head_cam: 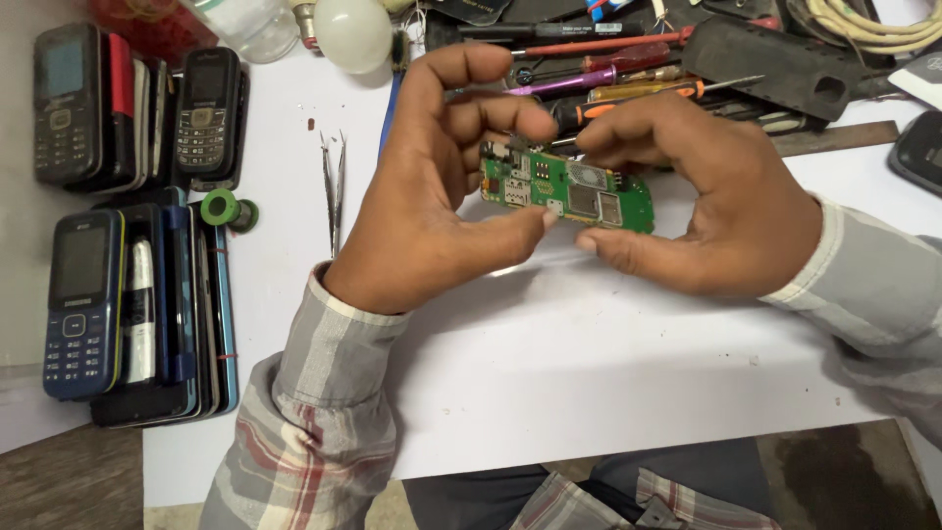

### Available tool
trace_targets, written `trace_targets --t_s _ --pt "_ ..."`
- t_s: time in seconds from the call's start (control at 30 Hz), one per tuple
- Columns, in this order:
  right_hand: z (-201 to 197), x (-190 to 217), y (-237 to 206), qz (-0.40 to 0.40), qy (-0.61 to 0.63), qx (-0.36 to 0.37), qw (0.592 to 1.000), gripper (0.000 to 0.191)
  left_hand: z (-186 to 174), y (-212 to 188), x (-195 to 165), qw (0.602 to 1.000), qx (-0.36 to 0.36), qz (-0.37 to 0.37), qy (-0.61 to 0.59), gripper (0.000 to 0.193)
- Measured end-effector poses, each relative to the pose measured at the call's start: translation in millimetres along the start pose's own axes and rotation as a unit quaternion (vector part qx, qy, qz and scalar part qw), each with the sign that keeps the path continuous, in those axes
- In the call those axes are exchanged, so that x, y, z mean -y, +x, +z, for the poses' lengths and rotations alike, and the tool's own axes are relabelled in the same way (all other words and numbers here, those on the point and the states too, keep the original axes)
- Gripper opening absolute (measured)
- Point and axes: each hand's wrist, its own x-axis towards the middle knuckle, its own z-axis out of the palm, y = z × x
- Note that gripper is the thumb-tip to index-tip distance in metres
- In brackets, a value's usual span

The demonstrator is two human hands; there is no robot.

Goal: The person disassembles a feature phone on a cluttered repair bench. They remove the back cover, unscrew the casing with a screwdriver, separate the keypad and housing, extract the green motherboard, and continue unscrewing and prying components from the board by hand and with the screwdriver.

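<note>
Up close, one white tabletop (589, 373) carries two stacks of phones (137, 226), several screwdrivers (628, 74), one bulb (351, 34) and one pair of tweezers (334, 191). Left hand (432, 186) and right hand (706, 196), fingers half curled, pinch one green circuit board (569, 191) between them above the tabletop.
</note>
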Motion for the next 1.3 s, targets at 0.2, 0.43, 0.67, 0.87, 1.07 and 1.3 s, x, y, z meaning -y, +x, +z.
trace_targets --t_s 0.2,0.43,0.67,0.87,1.07,1.3 --pt "4.9 -11.1 -11.8 0.063 0.09 -0.041 0.993 0.065 14.4 9.7 8.5 0.985 -0.024 -0.047 -0.166 0.065" --pt "1.8 -16.2 -13.2 0.061 0.115 -0.035 0.991 0.061 18.6 11.0 9.8 0.981 -0.066 -0.069 -0.169 0.05" --pt "-11.0 -15.4 -3.1 0.121 0.007 -0.121 0.985 0.028 3.6 8.7 -2.8 0.955 -0.103 -0.056 -0.272 0.051" --pt "-39.5 -22.2 3.9 0.089 -0.172 -0.138 0.971 0.013 -0.6 11.6 -6.4 0.949 -0.129 -0.054 -0.282 0.049" --pt "-71.0 -39.2 1.3 0.093 -0.306 -0.059 0.946 0.042 -2.6 12.0 -8.0 0.952 -0.118 -0.074 -0.272 0.052" --pt "-74.8 -53.4 -6.5 0.185 -0.345 0.007 0.92 0.062 -3.8 14.6 -7.7 0.949 -0.131 -0.081 -0.276 0.054"
